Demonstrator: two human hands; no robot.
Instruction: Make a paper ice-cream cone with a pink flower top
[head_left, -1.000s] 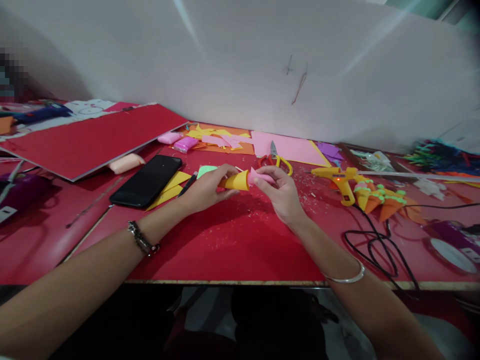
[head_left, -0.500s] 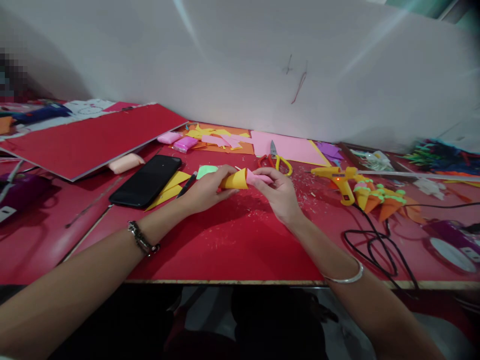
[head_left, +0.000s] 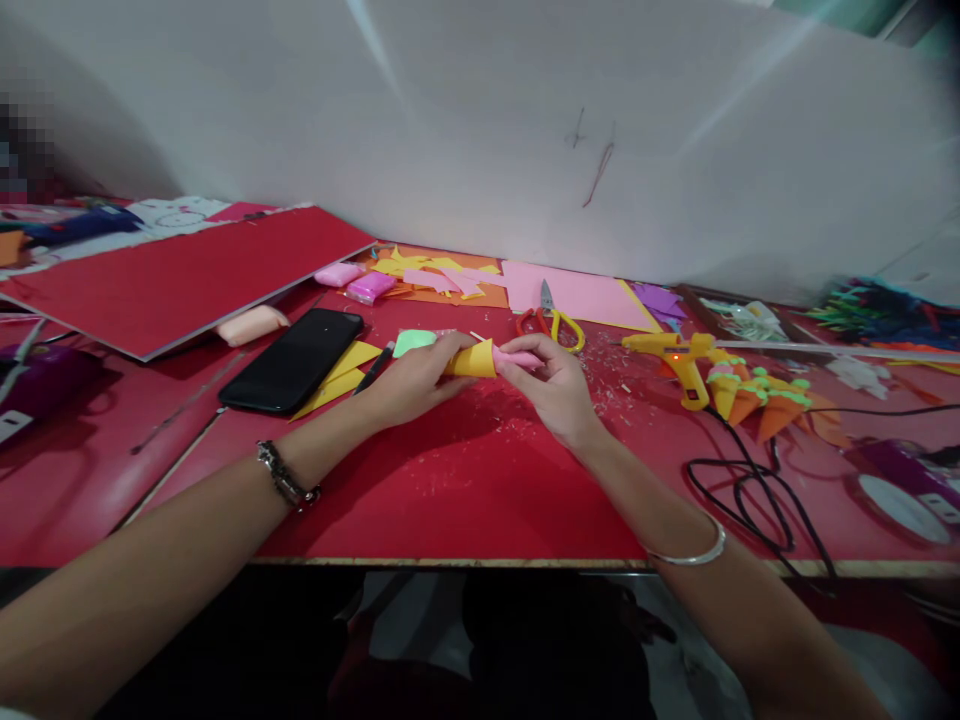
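Observation:
Above the middle of the red table, my left hand is closed around a rolled yellow paper cone, its wide end facing right. My right hand pinches a soft pink piece, which looks like modelling clay, at the cone's mouth. The pink piece meets the cone's rim; how far it reaches inside is hidden. Beyond the hands lie scissors with red and yellow handles. A green clay packet and a dark pen are close to my left hand.
A black phone lies on yellow paper to the left. On the right stands a yellow glue gun with a looped black cable, beside finished-looking paper cones. Pink paper and pink clay packets lie toward the wall.
The pink piece has been pressed a little closer into the cone's mouth by my right hand. Both arms stay almost in the same place.

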